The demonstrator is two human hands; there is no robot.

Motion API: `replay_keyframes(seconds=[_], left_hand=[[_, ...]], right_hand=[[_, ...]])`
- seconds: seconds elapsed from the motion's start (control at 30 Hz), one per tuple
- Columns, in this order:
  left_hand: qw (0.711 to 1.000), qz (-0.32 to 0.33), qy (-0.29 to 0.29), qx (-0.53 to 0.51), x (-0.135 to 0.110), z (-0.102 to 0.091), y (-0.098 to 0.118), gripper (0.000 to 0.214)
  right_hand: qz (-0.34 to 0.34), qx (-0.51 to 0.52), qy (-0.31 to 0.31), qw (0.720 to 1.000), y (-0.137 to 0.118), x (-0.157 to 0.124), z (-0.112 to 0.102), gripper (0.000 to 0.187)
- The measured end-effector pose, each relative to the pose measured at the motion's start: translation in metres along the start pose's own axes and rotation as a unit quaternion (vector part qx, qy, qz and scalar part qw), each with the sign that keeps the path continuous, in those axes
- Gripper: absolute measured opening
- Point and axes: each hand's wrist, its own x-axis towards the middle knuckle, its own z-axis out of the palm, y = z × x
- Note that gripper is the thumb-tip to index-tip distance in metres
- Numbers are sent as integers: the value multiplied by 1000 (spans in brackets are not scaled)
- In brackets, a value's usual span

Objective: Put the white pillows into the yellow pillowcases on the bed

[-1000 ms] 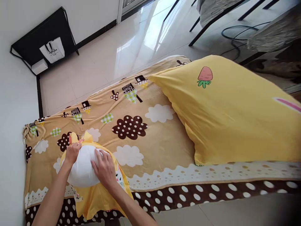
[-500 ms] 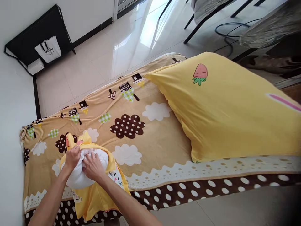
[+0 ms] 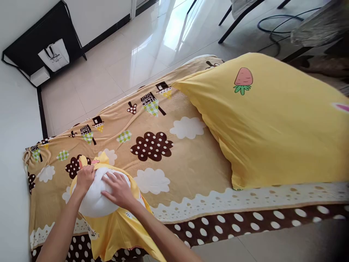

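A white pillow sticks out of a yellow pillowcase at the bed's near left corner. My left hand is closed on the yellow pillowcase edge at the pillow's top. My right hand lies flat on the white pillow, fingers spread, pressing it. The pillowcase hangs over the bed's front edge.
A patterned tan blanket covers the bed. A large yellow pillow with a carrot print lies at the right. A wall runs along the left. A black rack with a white bag stands on the tiled floor beyond. Cables and furniture legs lie at the far right.
My right hand went from flat, to bunching the pillow near my left hand, to flat on it again. The pillowcase hangs lower over the bed's edge.
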Motion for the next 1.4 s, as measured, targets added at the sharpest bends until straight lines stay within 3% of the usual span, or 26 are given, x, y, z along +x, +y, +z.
replay_keyframes(seconds=[0.07, 0.13, 0.2, 0.27, 0.33, 0.43, 0.57, 0.67, 0.73, 0.8, 0.87, 0.93, 1.0, 1.1, 1.13, 1.2, 1.27, 1.3, 1.33, 1.4], left_hand=[[1000, -1, 2, -8, 5, 2, -1, 22], [1000, -8, 8, -13, 6, 5, -2, 22], [1000, -12, 18, -12, 4, 10, -2, 22], [999, -7, 30, -9, 1, 16, -3, 22], [999, -5, 38, -7, -3, 21, -7, 23], [998, -30, 47, -5, -2, 18, -18, 24], [999, -30, 43, 6, 24, -17, -21, 22], [1000, -8, 17, -21, 56, -47, 10, 16], [997, -18, 9, -81, 73, -55, 44, 10], [982, -50, 15, -180, 76, -46, 82, 9], [959, -75, 42, -270, 66, -26, 118, 12], [947, -55, 88, -305, 50, -2, 147, 15], [942, -2, 121, -312, 41, 15, 168, 17], [907, 9, 123, -402, 49, 14, 181, 26], [875, -8, 124, -467, 54, 7, 180, 29], [768, -65, 148, -619, 57, -4, 163, 30], [648, -152, 201, -719, 38, -2, 130, 36], [615, -207, 231, -725, 19, 7, 108, 40], [613, -274, 261, -694, -5, 23, 85, 42], [648, -419, 298, -562, -65, 67, 42, 44]], right_hand=[[44, 93, 23, 994, 31, -22, -16, 59], [155, 172, 60, 971, 63, -40, -22, 72], [265, 196, 65, 942, 88, -49, -13, 84], [329, 193, 29, 924, 101, -46, 8, 83], [357, 171, 4, 918, 103, -34, 32, 69], [362, 143, 17, 921, 94, -12, 56, 47], [318, 147, 35, 936, 78, -11, 54, 47], [287, 165, 114, 937, 73, -41, 48, 54], [295, 171, 181, 923, 78, -68, 51, 60], [325, 163, 203, 909, 91, -95, 54, 65], [354, 158, 171, 906, 113, -117, 49, 71], [364, 159, 129, 909, 136, -131, 31, 74], [347, 147, 132, 917, 151, -131, -1, 72], [253, 106, 172, 946, 141, -103, -50, 66], [208, 95, 166, 959, 130, -87, -61, 65], [151, 56, 147, 976, 104, -47, -68, 64], [123, -2, 114, 986, 81, -6, -62, 64], [123, -32, 80, 989, 74, 13, -58, 61], [134, -60, 42, 988, 71, 30, -55, 57], [184, -110, -35, 976, 73, 55, -55, 51]])
